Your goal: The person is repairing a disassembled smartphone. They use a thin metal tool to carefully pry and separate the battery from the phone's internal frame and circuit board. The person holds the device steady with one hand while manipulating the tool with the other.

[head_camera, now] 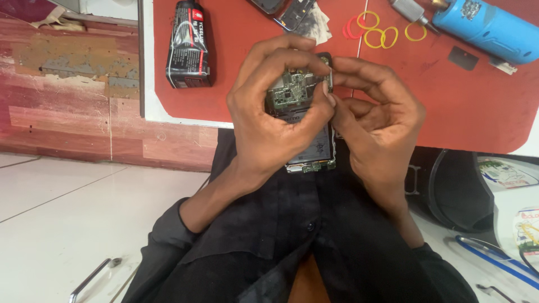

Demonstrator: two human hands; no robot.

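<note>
Opened phone (306, 112): back cover off, green circuit board exposed at the upper end, dark battery area below; held upright between both hands, above the lap and at the near edge of the red mat.
Left hand (275, 120): wrapped round the phone's left side, fingers curled over the top of the board, thumb pressed across the middle of the body.
Right hand (379, 120): closed against the phone's right edge, forefinger and thumb pinching at the upper right corner of the frame; remaining fingers curled inward, touching the left thumb.
Red mat (460, 106): covers the bench surface just beyond the hands.
Glue tube (188, 45): black, lying flat on the mat, well apart to the upper left.
Rubber bands (377, 31): yellow and red loops, scattered on the mat beyond the right hand.
Blue tool (488, 28): cylindrical, metal tip, far right corner of the mat.
Phone parts (295, 12): dark pieces at the mat's far edge.
Black shirt (303, 235): covers the lap beneath the phone.
</note>
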